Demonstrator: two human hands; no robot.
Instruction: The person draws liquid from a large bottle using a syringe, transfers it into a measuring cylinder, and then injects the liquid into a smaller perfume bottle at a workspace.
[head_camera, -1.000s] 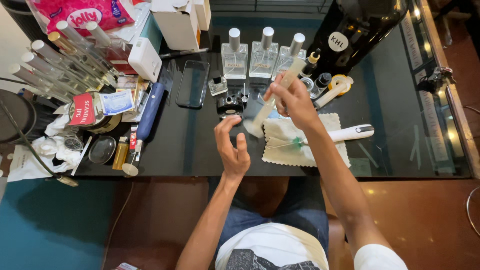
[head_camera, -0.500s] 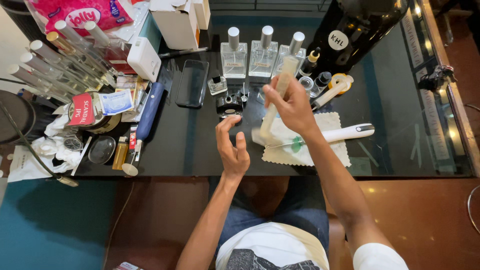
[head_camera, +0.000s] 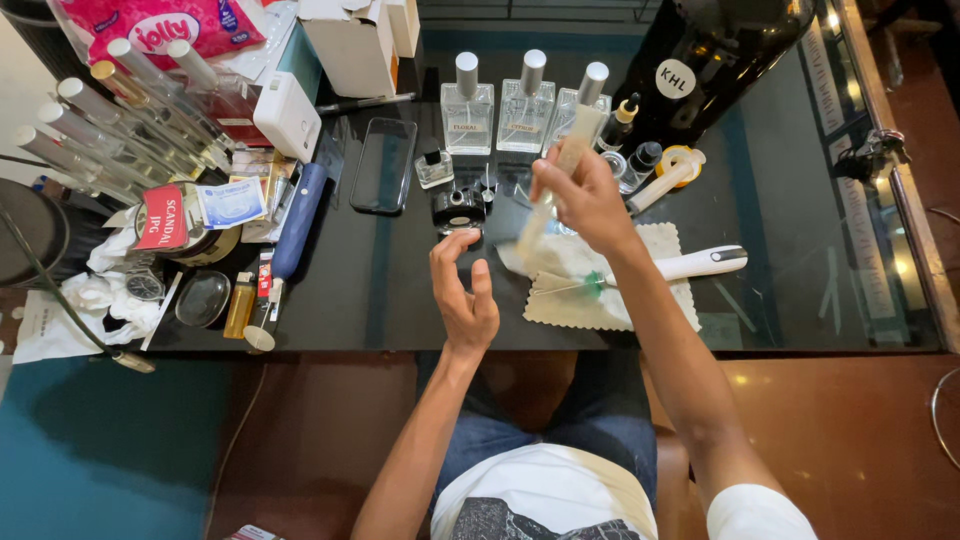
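Syringe, long and pale, gripped in right hand above beige cloth; left hand empty, fingers loosely open just beside; syringe tilted steeper, raised since earlier.

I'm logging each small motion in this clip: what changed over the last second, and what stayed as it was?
The right hand, gripping a pale syringe-like tube, tilted the tube more upright and drew a little nearer the left hand. The left hand stayed raised and open, holding nothing. The three square glass bottles, the cloth and the white pen-shaped tool did not move.
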